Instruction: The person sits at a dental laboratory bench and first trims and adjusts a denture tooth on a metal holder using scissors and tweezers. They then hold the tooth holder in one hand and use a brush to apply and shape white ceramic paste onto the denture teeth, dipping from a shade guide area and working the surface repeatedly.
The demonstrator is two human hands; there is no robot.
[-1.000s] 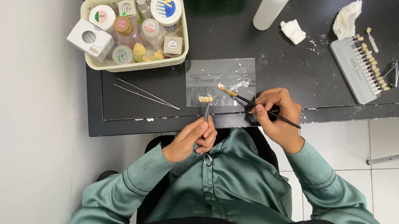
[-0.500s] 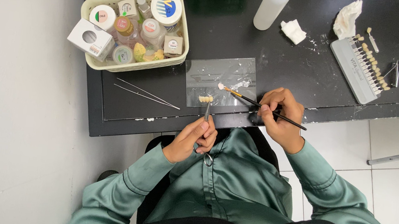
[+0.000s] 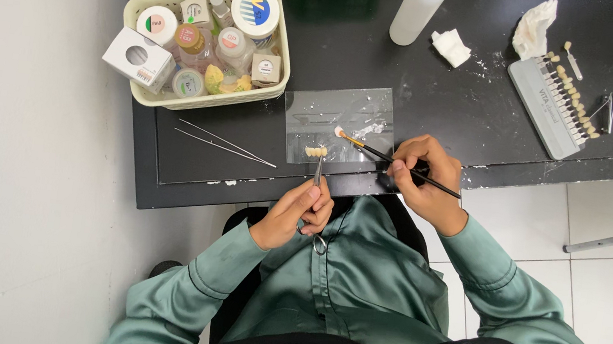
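Since 1 second earlier the brush (image 3: 395, 160), pinched in the right hand (image 3: 424, 178), had edged onto the glass slab (image 3: 340, 125) near the table (image 3: 189, 164) edge, while the left hand (image 3: 297, 214) pinched forceps (image 3: 318, 172) holding small teeth (image 3: 315, 151), a jar-filled basket (image 3: 198, 98) well apart.

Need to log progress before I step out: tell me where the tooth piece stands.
Done: white paste is already spread on the clear slab. In hand: the left hand holds the small tooth piece up in a metal clamp, while the right hand touches the brush tip to the paste. Left: the loaded brush is not yet on the piece.
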